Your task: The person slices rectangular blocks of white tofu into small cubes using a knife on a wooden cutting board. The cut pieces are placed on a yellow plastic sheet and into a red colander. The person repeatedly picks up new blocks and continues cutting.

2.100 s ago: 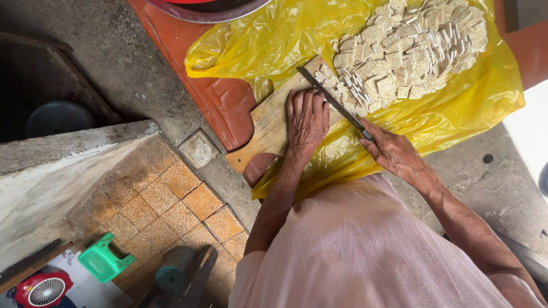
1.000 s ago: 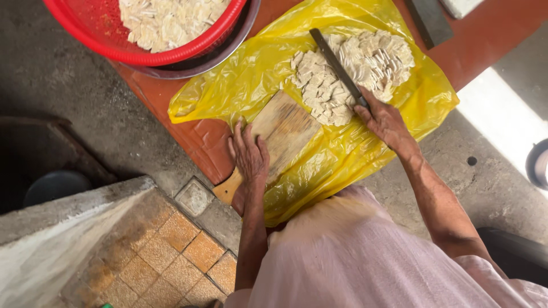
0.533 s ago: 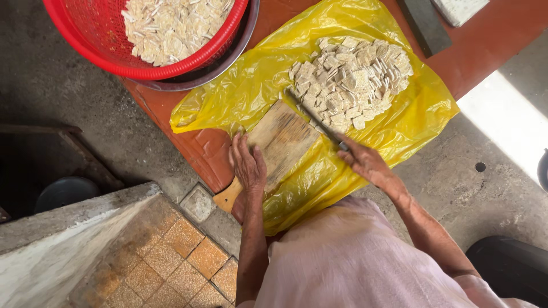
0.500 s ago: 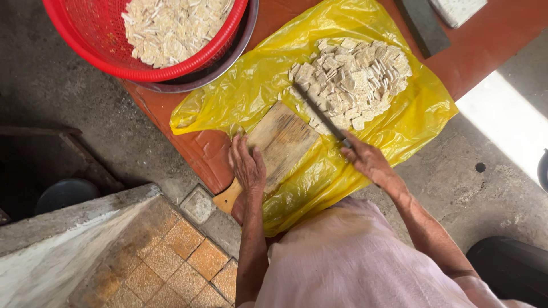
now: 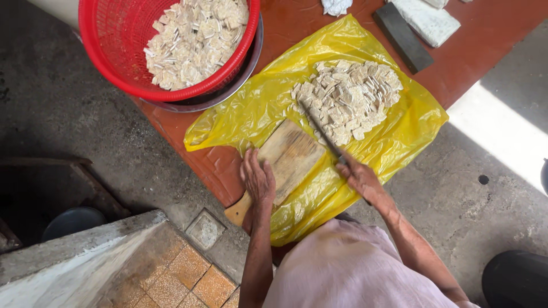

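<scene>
Two hands: left (image 5: 260, 179) flat on board (image 5: 291, 151), right (image 5: 359, 177) gripping knife (image 5: 319, 130) w/ blade by pile (image 5: 348, 97)

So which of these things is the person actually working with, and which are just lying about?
In use:
left hand resting on the wooden cutting board
right hand holding the knife
pile of pale cut pieces
yellow plastic sheet under it all
red basket of similar pieces

Lying about:
dark flat block
white wrapped slab
crumpled white scrap
</scene>
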Demonstrator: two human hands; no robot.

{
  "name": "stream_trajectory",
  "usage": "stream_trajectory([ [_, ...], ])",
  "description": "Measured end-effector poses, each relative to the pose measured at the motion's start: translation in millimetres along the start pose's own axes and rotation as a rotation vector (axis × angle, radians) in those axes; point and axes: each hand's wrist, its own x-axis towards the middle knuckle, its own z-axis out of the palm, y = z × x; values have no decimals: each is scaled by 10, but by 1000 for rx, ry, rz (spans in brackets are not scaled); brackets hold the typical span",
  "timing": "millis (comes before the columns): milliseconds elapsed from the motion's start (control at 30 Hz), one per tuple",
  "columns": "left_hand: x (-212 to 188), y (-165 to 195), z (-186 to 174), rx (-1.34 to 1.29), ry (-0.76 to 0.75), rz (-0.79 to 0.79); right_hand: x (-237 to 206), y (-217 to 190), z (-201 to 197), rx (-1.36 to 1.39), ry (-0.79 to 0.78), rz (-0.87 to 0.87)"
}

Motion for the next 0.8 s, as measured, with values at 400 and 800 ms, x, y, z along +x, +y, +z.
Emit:
stream_trajectory([
  [400, -225, 209, -218, -68, 34, 180, -53, 56, 597, -169, 240, -124],
  [800, -1598, 291, -511, -368, -404, 314, -113, -118, 435, -42, 190, -49],
])
